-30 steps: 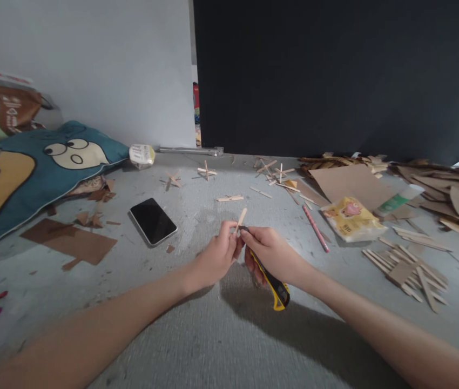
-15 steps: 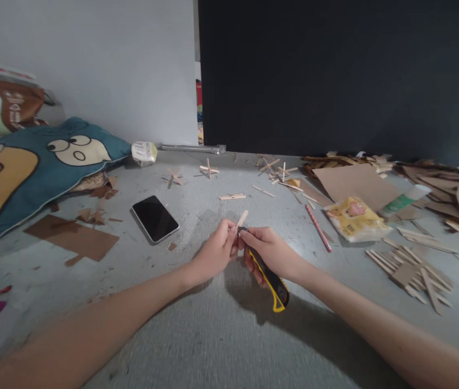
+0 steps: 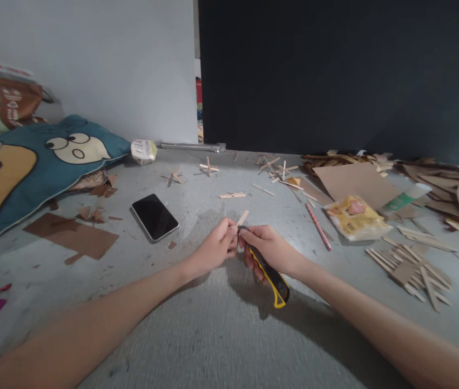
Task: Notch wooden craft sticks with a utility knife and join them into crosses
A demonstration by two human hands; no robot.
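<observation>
Between the fingertips of my left hand (image 3: 218, 246) a flat wooden craft stick (image 3: 242, 218) is pinched, its rounded end pointing up and away. My right hand (image 3: 268, 248) is closed around a black and yellow utility knife (image 3: 272, 278), whose butt end points down towards me. The knife's front end meets the stick where both hands come together; the blade itself is hidden by my fingers. Just beyond my hands, a few craft sticks (image 3: 231, 195) lie flat on the grey table (image 3: 197, 324).
A phone (image 3: 155, 217) lies to the left, near brown cardboard pieces (image 3: 79, 236) and a teal cushion (image 3: 87, 148). Crossed-stick pieces (image 3: 209, 167) stand at the back. Rightward are a pink pencil (image 3: 317, 227), a yellow packet (image 3: 355, 219), a glue stick (image 3: 405, 199) and piled sticks (image 3: 410, 270).
Almost nothing differs. Both hands keep their hold on the stick and the knife, with only a very slight shift of the hands and knife.
</observation>
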